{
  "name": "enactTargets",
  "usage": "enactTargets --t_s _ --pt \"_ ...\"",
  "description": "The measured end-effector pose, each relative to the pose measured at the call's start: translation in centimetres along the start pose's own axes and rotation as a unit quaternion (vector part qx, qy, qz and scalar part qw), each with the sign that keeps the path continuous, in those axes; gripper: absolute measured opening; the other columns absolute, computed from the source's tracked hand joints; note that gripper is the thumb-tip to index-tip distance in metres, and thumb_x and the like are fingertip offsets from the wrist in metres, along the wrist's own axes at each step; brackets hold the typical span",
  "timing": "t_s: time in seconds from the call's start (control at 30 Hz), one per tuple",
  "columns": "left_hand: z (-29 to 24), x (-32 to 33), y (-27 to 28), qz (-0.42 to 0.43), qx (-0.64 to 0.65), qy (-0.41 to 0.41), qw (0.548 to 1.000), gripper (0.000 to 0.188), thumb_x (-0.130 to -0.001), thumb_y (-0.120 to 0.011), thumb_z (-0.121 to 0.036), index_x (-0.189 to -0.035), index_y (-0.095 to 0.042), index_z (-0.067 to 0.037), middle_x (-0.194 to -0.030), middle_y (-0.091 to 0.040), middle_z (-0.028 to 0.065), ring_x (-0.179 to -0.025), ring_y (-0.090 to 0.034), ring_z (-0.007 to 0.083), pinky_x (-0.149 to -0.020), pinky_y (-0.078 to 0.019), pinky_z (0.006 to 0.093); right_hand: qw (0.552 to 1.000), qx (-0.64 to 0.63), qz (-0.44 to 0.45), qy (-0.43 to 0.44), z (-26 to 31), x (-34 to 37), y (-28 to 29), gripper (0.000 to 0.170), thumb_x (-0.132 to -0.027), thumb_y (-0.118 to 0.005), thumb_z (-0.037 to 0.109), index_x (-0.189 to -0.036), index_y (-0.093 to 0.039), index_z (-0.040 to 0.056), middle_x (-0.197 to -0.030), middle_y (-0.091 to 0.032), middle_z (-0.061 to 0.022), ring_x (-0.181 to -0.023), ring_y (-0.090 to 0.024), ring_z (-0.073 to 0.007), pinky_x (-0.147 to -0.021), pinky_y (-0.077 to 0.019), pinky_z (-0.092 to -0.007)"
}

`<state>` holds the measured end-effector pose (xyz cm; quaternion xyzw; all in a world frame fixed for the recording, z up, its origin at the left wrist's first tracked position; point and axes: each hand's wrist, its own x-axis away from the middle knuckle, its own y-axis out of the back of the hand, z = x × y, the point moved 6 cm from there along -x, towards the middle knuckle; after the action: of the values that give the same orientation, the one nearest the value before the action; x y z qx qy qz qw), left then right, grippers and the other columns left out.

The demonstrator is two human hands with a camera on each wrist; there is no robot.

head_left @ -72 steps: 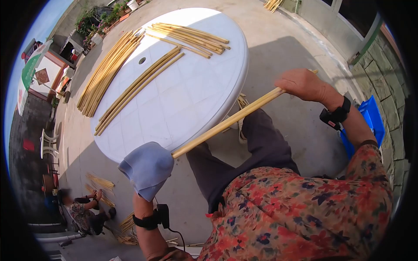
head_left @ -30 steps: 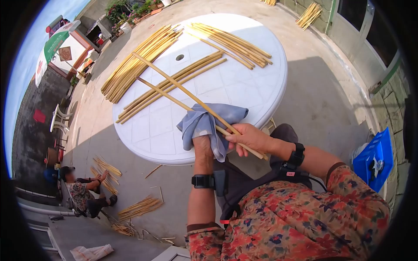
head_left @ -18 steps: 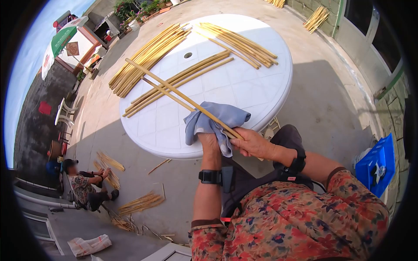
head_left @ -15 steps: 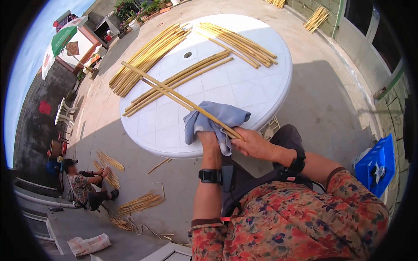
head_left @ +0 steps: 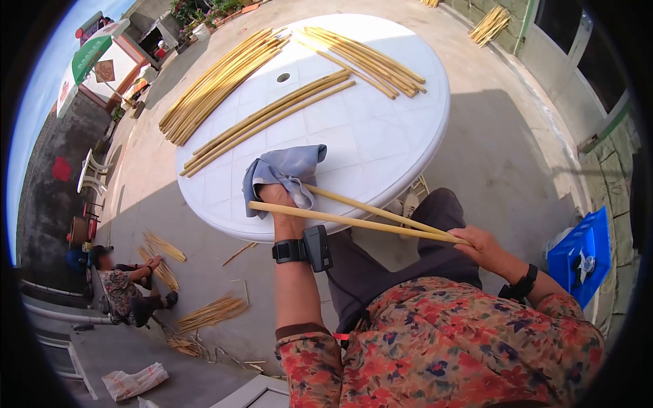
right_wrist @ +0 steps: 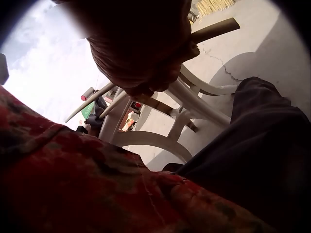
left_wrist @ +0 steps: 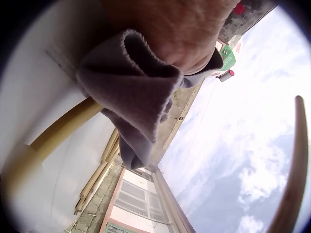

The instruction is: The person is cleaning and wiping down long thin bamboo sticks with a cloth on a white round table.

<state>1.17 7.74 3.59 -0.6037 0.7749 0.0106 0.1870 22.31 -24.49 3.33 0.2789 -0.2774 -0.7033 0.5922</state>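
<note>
My left hand [head_left: 279, 197] grips a blue-grey cloth [head_left: 294, 163] over the near edge of the white round table [head_left: 381, 136]. One bamboo stick [head_left: 367, 209] runs into the cloth, and in the left wrist view the folded cloth [left_wrist: 131, 87] wraps its end. A second stick [head_left: 340, 219] passes in front of the left wrist, its end free and outside the cloth. Over on the right, my right hand [head_left: 484, 249] holds both sticks together near their other ends. Its fingers are dark and partly hidden in the right wrist view.
Sticks lie on the table in a large bundle [head_left: 218, 88], a smaller right bundle [head_left: 374, 61] and a middle group [head_left: 265, 122]. A blue crate [head_left: 578, 255] stands at right. Another person [head_left: 129, 289] sits at lower left by sticks on the ground.
My right hand has moved right, away from the left, drawing the sticks back from over the table. The left hand and cloth have shifted left. One stick now lies outside the cloth.
</note>
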Motion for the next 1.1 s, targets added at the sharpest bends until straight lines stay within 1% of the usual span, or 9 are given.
enactTargets --t_s 0.2,0.27,0.33,0.37,0.43,0.63,0.83,1.03,1.1 --pt "0.6 -0.1 0.7 -0.118 0.269 0.207 0.933 0.027 -0.09 -0.039 -0.028 -0.096 -0.052 -0.005 -0.096 -0.055 0.0025 -0.084 -0.051 0.0168 -0.079 -0.0427 0.028 0.998 0.027 -0.039 -0.031 -4.6 6.9 1.4 0.033 -0.078 -0.056 0.007 -0.111 -0.052 0.0087 -0.089 -0.057 -0.0111 -0.073 -0.055 -0.0249 -0.067 -0.0445 -0.0296" --pt "1.4 0.1 1.1 -0.095 0.288 0.2 0.932 0.029 -0.091 -0.037 -0.029 -0.1 -0.051 -0.005 -0.101 -0.055 0.003 -0.089 -0.05 0.0178 -0.084 -0.0408 0.0285 0.996 0.026 -0.079 -0.024 -4.6 7.4 1.9 0.033 -0.079 -0.055 0.006 -0.112 -0.051 0.0082 -0.091 -0.057 -0.011 -0.074 -0.055 -0.0249 -0.068 -0.0445 -0.0293" --pt "2.1 0.4 1.2 -0.066 0.307 0.194 0.929 0.031 -0.091 -0.035 -0.03 -0.104 -0.05 -0.006 -0.106 -0.054 0.0035 -0.094 -0.049 0.0188 -0.088 -0.039 0.0289 0.962 -0.107 -0.068 -0.241 -5.9 6.8 1.6 0.036 -0.081 -0.053 0.006 -0.117 -0.047 0.007 -0.1 -0.056 -0.0129 -0.085 -0.056 -0.0266 -0.075 -0.0439 -0.0295" --pt "1.9 0.5 0.7 -0.016 0.315 0.177 0.932 0.036 -0.091 -0.037 -0.034 -0.111 -0.047 -0.006 -0.113 -0.051 0.0039 -0.1 -0.047 0.0196 -0.092 -0.0365 0.0301 0.961 -0.108 -0.071 -0.243 -5.4 5.6 1.5 0.036 -0.081 -0.053 0.006 -0.117 -0.047 0.007 -0.1 -0.056 -0.0129 -0.085 -0.056 -0.0266 -0.075 -0.0439 -0.0295" --pt "1.5 1.1 0.1 0.035 0.322 0.157 0.933 0.044 -0.09 -0.038 -0.039 -0.118 -0.043 -0.007 -0.119 -0.047 0.0043 -0.106 -0.045 0.0204 -0.095 -0.034 0.0312 0.988 -0.004 -0.149 -0.041 -1.6 1.5 2.7 0.038 -0.083 -0.051 0.007 -0.12 -0.044 0.0058 -0.106 -0.054 -0.0145 -0.094 -0.054 -0.0284 -0.082 -0.0417 -0.0304" --pt "0.9 3.5 -2.2 0.023 0.417 0.216 0.882 0.05 -0.088 -0.041 -0.044 -0.123 -0.038 -0.009 -0.125 -0.042 0.0034 -0.114 -0.038 0.0211 -0.1 -0.0296 0.0333 0.985 -0.063 -0.15 0.06 4.9 -9.5 2.6 0.036 -0.088 -0.044 0.022 -0.12 -0.043 0.0053 -0.094 -0.054 -0.013 -0.085 -0.053 -0.0252 -0.076 -0.0412 -0.0297" --pt "0.9 4.1 -3.1 0.056 0.477 0.237 0.844 0.052 -0.085 -0.045 -0.045 -0.122 -0.04 -0.008 -0.124 -0.044 0.0047 -0.112 -0.041 0.0217 -0.1 -0.0307 0.0344 0.971 -0.226 -0.061 0.039 6.6 -15.6 -1.1 0.032 -0.087 -0.046 0.023 -0.11 -0.048 0.0019 -0.071 -0.049 -0.0046 -0.066 -0.046 -0.0133 -0.063 -0.0402 -0.0281" --pt "0.7 4.7 -3.6 0.034 0.358 0.228 0.905 0.051 -0.086 -0.047 -0.041 -0.122 -0.04 -0.006 -0.121 -0.046 0.0061 -0.109 -0.044 0.0205 -0.095 -0.0377 0.0324 0.956 -0.292 -0.004 -0.015 6.9 -16.6 -3.6 0.023 -0.082 -0.054 0.016 -0.098 -0.05 -0.0002 -0.07 -0.052 -0.0038 -0.055 -0.049 -0.0093 -0.052 -0.0422 -0.0244" --pt "0.6 4.5 -4.1 0.041 0.402 0.24 0.883 0.044 -0.085 -0.051 -0.035 -0.116 -0.045 -0.005 -0.115 -0.05 0.0064 -0.104 -0.048 0.0198 -0.09 -0.0415 0.0308 0.955 -0.296 -0.002 -0.013 7.3 -16.4 -3.8 0.021 -0.08 -0.055 0.014 -0.095 -0.05 -0.0011 -0.071 -0.054 -0.005 -0.052 -0.051 -0.0099 -0.048 -0.0429 -0.0236"
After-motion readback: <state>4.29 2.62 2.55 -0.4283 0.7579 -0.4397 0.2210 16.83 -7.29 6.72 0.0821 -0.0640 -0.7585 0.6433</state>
